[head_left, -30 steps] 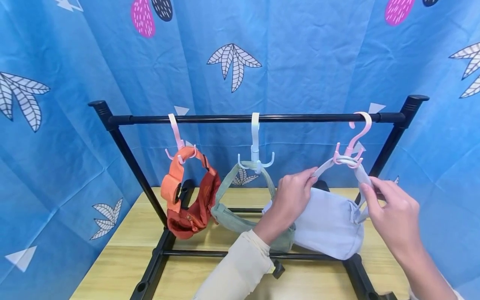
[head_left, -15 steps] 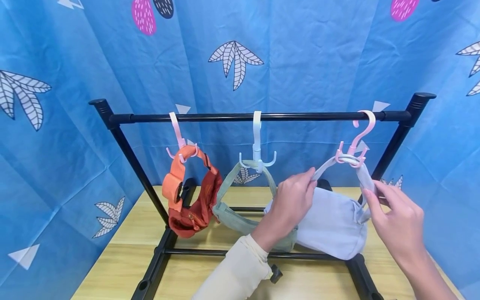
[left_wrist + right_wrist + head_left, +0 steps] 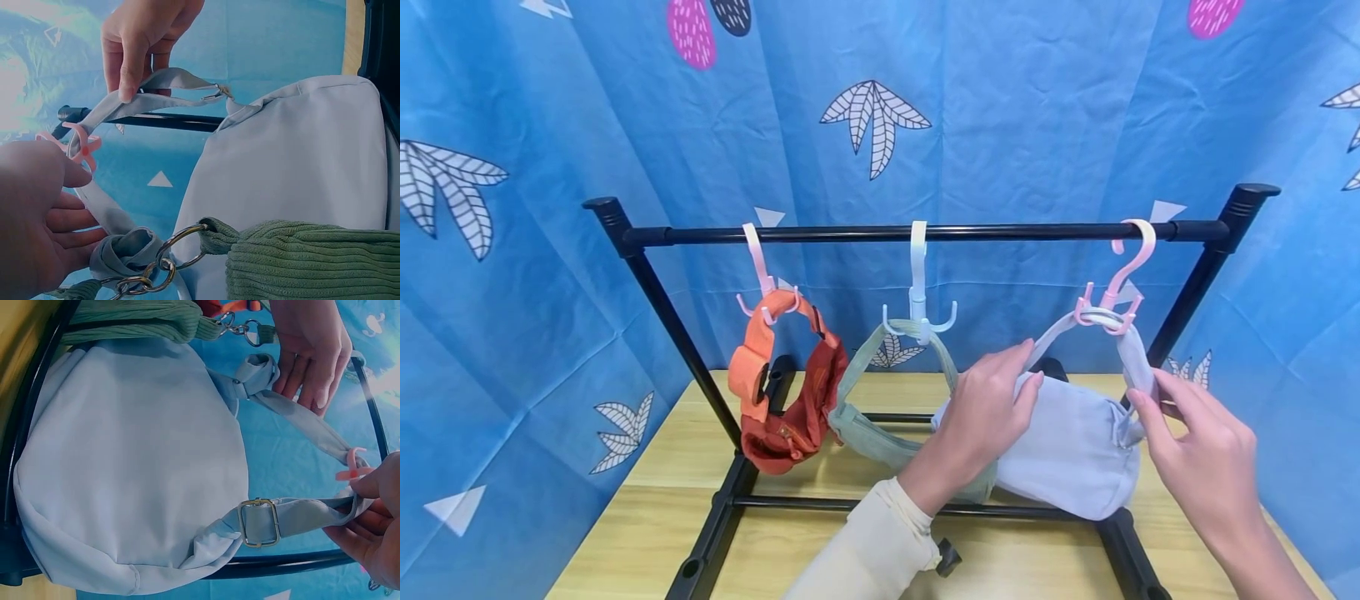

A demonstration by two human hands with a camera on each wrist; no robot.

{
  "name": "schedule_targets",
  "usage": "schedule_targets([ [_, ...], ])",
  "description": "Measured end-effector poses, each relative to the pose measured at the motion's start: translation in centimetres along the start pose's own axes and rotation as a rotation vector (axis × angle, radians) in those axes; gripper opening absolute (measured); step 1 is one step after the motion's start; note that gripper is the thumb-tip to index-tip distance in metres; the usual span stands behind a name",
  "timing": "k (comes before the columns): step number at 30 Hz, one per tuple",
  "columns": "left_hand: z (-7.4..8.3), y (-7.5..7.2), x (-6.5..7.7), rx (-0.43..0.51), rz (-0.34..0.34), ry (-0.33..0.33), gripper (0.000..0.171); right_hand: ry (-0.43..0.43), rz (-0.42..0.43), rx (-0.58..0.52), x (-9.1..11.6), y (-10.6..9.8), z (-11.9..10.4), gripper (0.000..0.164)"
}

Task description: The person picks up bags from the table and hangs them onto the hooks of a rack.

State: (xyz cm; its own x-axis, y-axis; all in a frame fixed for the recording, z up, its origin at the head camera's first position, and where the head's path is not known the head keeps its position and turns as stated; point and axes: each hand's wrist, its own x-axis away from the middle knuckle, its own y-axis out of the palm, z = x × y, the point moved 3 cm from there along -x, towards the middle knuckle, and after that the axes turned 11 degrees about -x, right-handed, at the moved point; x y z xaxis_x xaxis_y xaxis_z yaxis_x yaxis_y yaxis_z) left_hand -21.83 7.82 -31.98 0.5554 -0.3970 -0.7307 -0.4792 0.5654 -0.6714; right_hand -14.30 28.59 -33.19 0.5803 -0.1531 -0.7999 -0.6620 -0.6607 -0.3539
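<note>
A pale grey-blue bag (image 3: 1063, 450) hangs by its strap (image 3: 1133, 354) from a pink hook hanger (image 3: 1122, 279) at the right end of the rail. My right hand (image 3: 1206, 442) pinches the strap's right side between thumb and fingers, above the metal buckle (image 3: 259, 523) seen in the right wrist view. On the strap's left side is my left hand (image 3: 981, 412), thumb spread from the loosely straight fingers. Its fingers lie against or just behind the strap near a knot (image 3: 125, 251); whether they touch is unclear. Part of the bag is hidden behind the left hand.
A green corduroy bag (image 3: 868, 437) hangs from a pale blue hook (image 3: 918, 283) mid-rail, partly behind my left forearm. An orange-red bag (image 3: 801, 417) hangs from a pink hook (image 3: 757, 258) further left. The black rack (image 3: 1022, 232) stands on a wooden table (image 3: 647, 517) before a blue curtain.
My left thumb and fingers have parted from the strap they pinched, and that hand has dropped slightly. The right hand still pinches its side. The view has shifted slightly.
</note>
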Motion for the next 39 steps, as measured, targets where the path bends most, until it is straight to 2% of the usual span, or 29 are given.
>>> schedule_targets([
  [7, -0.1, -0.4, 0.1, -0.01, 0.015, 0.015, 0.037, -0.036, 0.008, -0.013, 0.4, -0.1, 0.0, 0.049],
  [18, -0.6, -0.7, 0.7, -0.053, 0.047, 0.027, 0.038, -0.033, -0.003, -0.014, 0.5, 0.0, -0.4, 0.054],
  [26, -0.7, -1.1, 1.1, 0.01, 0.084, 0.044, 0.031, -0.05, -0.011, -0.015, 0.8, 0.4, -0.3, 0.059],
  [39, -0.8, -2.7, 2.5, 0.068, 0.057, 0.069, 0.023, -0.015, -0.022, -0.018, 1.2, 0.6, -0.5, 0.058],
])
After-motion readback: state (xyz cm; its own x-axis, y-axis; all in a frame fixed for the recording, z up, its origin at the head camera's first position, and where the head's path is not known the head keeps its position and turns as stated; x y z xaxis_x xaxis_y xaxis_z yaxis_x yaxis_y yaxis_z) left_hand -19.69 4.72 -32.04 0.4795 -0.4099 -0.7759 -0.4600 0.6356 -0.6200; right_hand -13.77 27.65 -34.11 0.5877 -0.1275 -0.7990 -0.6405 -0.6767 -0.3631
